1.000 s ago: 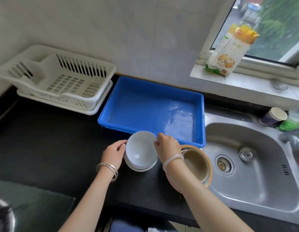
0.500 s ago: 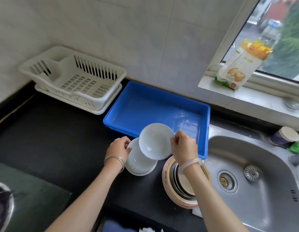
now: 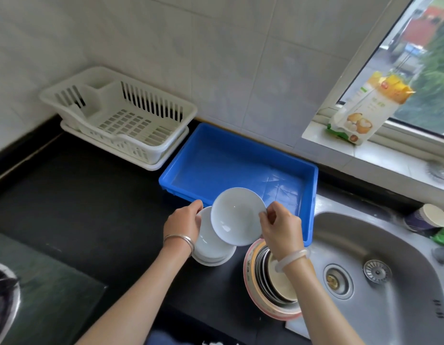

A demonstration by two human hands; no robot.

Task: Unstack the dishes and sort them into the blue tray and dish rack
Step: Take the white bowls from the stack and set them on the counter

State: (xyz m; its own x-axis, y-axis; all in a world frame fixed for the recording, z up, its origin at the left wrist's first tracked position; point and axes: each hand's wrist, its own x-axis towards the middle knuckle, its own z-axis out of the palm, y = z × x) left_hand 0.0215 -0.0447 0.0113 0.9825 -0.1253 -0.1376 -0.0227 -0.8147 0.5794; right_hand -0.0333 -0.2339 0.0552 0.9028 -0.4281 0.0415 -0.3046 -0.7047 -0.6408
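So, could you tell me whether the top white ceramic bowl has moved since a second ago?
Yes: the right hand lifted the white bowl off its stack towards the blue tray.

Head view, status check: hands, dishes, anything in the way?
Right hand pinching white bowl, tilted, clear of white stack. Left hand steadying that stack. Blue tray and dish rack hold nothing. Path clear.

right hand (image 3: 282,226) pinching white bowl (image 3: 237,216), blue tray (image 3: 311,195) behind
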